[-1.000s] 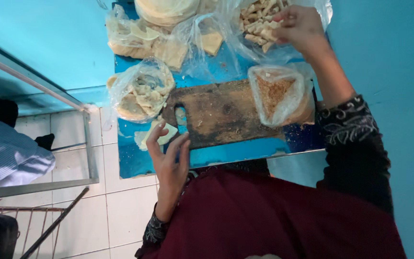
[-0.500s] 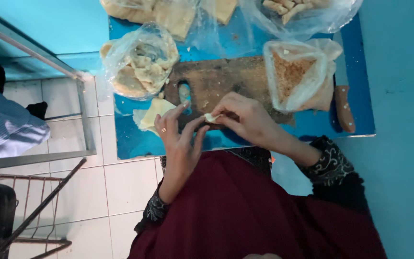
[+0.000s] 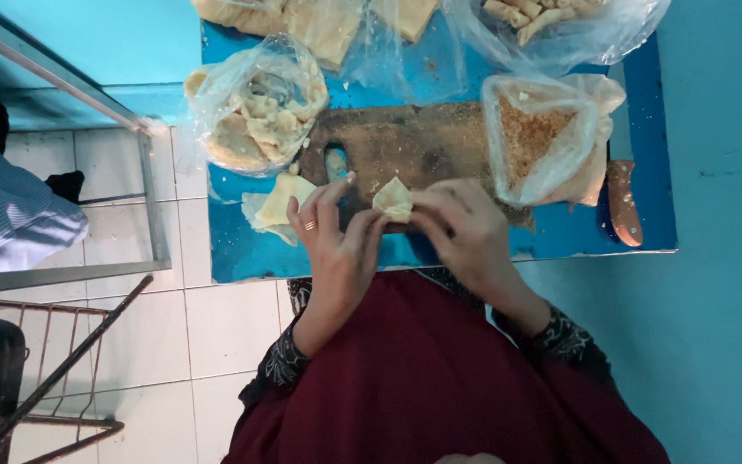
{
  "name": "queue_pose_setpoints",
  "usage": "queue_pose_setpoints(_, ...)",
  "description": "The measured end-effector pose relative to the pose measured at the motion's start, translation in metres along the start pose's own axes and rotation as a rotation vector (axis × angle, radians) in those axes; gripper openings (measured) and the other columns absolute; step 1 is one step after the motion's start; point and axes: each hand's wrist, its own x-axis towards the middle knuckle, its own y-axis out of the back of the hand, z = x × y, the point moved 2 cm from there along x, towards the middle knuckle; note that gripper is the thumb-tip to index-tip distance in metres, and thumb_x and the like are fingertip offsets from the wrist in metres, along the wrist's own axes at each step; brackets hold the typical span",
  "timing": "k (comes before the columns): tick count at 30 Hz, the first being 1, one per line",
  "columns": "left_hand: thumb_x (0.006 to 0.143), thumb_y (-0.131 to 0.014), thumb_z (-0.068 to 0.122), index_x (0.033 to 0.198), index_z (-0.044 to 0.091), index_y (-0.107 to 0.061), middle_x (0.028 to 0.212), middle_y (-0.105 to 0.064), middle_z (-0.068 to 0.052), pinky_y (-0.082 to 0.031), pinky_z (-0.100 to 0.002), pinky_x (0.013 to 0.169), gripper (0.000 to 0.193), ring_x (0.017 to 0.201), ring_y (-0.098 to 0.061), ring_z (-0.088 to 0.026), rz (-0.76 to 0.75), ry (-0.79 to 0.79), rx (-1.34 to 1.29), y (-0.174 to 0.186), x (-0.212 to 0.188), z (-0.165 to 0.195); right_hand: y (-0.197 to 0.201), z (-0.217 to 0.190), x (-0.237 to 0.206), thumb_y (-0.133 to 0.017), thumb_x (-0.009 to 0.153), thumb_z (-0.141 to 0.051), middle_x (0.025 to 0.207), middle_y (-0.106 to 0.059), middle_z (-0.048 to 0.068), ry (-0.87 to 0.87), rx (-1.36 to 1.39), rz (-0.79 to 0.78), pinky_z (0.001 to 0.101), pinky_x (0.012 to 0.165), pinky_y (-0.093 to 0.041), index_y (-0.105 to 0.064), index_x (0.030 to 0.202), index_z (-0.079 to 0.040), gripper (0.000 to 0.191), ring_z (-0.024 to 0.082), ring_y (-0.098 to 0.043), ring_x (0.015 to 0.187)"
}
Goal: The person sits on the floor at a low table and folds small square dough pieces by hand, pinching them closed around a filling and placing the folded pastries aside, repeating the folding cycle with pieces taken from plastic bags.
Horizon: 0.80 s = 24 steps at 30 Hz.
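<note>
Hands: left hand and right hand pinch a folded dough wrapper | filling inside hidden | top bags cut off | knife half covered by crumb bag

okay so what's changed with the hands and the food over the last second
The right hand came back from the far bag of rolls to the near edge of the wooden board and joined the left hand; both now pinch a small folded dough wrapper between them. The left hand rose off the pale wrapper sheets. The bags, board and blue table kept their places.
</note>
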Motion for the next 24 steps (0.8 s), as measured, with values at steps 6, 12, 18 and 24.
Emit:
queue_pose_setpoints(6, 0.089, -0.081, 0.020, 0.104, 0.009, -0.072, 0.138, -0.054, -0.012, -0.021, -0.068, 0.117, 0.021, 0.133, -0.048, -0.034, -0.031, -0.026, 0.004, -0.003, -0.003, -0.001, -0.019, 0.005, -0.014, -0.082, 0.087, -0.012, 0.102, -0.065, 0.003, 0.098, -0.175, 0.060, 0.0370, 0.074, -0.053, -0.075, 0.104, -0.012, 0.019, 0.025, -0.064, 0.092)
queue_pose_setpoints(12, 0.090, -0.077, 0.014, 0.105, 0.009, -0.070, 0.139, -0.051, -0.011, -0.019, -0.069, 0.118, 0.017, 0.136, -0.046, -0.033, -0.105, -0.076, 0.052, -0.001, -0.007, 0.000, -0.013, 0.015, -0.017, -0.085, 0.084, -0.019, 0.102, -0.055, 0.006, 0.050, -0.151, 0.015, 0.0390, 0.079, -0.046, -0.078, 0.096, -0.017, 0.014, 0.025, -0.055, 0.095)
queue_pose_setpoints(18, 0.091, -0.077, 0.018, 0.098, 0.009, -0.068, 0.142, -0.048, -0.017, -0.018, -0.070, 0.116, 0.015, 0.137, -0.040, -0.039, -0.096, 0.037, 0.020, -0.009, -0.002, 0.000, -0.021, 0.020, -0.013, -0.087, 0.080, -0.020, 0.112, -0.048, 0.012, -0.047, -0.072, 0.033, 0.0418, 0.090, -0.039, -0.075, 0.090, -0.017, 0.016, 0.026, -0.048, 0.102)
queue_pose_setpoints(24, 0.087, -0.081, 0.019, 0.094, 0.009, -0.067, 0.148, -0.045, -0.019, -0.023, -0.065, 0.117, 0.019, 0.137, -0.039, -0.042, -0.043, 0.091, -0.028, -0.011, 0.003, -0.002, -0.024, 0.021, -0.021, -0.083, 0.090, -0.019, 0.123, -0.051, 0.008, -0.015, -0.124, 0.033, 0.0405, 0.096, -0.040, -0.080, 0.103, -0.021, 0.013, 0.026, -0.049, 0.109)
